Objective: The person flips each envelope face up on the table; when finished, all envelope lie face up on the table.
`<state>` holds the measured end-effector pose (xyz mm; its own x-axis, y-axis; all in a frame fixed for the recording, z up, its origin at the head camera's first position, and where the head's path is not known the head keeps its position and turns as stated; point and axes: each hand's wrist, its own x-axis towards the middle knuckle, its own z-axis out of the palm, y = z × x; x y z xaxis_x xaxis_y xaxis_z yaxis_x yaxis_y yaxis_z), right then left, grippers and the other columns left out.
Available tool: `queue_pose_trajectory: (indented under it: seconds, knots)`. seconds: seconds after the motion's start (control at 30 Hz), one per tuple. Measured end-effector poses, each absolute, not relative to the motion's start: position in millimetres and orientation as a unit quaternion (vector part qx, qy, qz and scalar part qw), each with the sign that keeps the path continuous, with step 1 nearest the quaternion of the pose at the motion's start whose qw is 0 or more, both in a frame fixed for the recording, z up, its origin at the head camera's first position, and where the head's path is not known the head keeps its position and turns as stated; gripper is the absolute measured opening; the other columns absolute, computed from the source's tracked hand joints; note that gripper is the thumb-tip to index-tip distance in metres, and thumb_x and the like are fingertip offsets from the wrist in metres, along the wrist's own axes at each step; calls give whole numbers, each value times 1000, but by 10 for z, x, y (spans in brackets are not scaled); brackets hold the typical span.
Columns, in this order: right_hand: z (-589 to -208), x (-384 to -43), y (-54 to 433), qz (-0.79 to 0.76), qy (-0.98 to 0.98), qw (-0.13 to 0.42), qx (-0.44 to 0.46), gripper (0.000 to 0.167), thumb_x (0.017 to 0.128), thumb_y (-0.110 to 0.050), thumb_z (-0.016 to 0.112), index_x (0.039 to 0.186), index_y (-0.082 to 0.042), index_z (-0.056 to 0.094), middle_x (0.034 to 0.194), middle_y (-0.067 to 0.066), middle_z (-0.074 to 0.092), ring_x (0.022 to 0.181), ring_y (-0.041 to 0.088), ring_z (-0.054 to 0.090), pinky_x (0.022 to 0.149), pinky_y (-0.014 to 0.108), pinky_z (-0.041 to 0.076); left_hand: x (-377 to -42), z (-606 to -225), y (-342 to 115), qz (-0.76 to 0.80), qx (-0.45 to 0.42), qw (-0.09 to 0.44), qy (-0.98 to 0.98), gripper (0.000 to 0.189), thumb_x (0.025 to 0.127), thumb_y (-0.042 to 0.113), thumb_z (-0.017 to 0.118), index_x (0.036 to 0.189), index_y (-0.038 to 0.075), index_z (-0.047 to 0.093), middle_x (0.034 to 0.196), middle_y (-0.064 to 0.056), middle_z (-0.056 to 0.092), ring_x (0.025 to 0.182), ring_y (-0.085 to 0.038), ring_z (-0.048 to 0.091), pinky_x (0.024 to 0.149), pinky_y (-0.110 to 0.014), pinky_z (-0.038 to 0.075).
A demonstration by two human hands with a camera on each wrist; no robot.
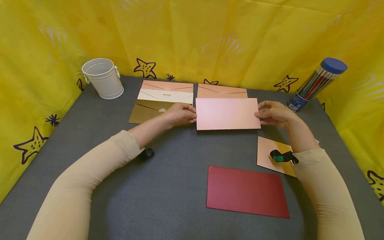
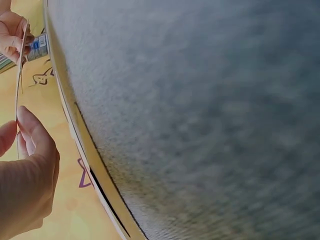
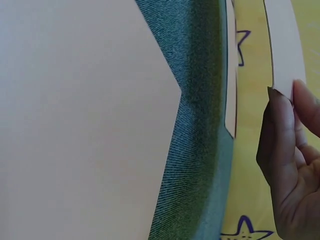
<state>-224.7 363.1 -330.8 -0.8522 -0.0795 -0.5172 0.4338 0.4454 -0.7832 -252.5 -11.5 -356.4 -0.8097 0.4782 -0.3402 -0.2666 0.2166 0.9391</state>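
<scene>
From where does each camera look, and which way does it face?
Head: on the head, facing forward and down at the table; both sleeves, left grip and right grip show.
Left wrist: worn there, looking across the table to yellow cloth; both grips show.
Right wrist: worn there, looking past pale paper to the cloth; only right grip shows.
Both wrist views share the held pink paper.

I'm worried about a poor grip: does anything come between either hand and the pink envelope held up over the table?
Nothing visible does. The left hand pinches the pink envelope directly at its left edge, the right hand at its right. The peach envelope lies beyond it, outside both grips.
</scene>
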Motion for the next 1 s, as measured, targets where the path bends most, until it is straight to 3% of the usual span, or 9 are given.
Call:
queue_pose_trajectory:
  seconds: [0.3,0.47,0.73,1.0]
  knots:
    - [-3244,-2265,3623,-575,777,223,128,29,95,-18,66,115,-17,46,85,-13,62,77,3,63,75,19,59,-2638,-3432,-75,623,52,272,732,26,96,8,62,119,-4,61,86,-1,64,78,-10,64,87,-26,59]
    - [-3203,-2263,3652,-631,738,200,133,9,94,-16,66,98,-22,61,81,-12,69,77,5,68,74,22,60,-2708,-3384,-23,634,33,254,730,30,96,10,63,122,-3,63,82,1,65,80,-12,66,91,-29,59]
    - [-3179,-2247,3668,-698,682,178,125,18,94,-3,63,84,-17,69,79,-5,72,75,9,71,75,25,61,-2768,-3384,11,634,26,226,739,31,95,14,65,122,0,65,90,1,65,86,-12,65,106,-39,51]
    - [-3190,-2244,3655,-733,653,159,102,22,93,3,60,81,-12,72,81,-2,73,79,11,73,80,27,61,-2806,-3377,15,634,34,194,748,31,92,14,68,121,1,66,95,1,65,80,-7,60,106,-39,51]
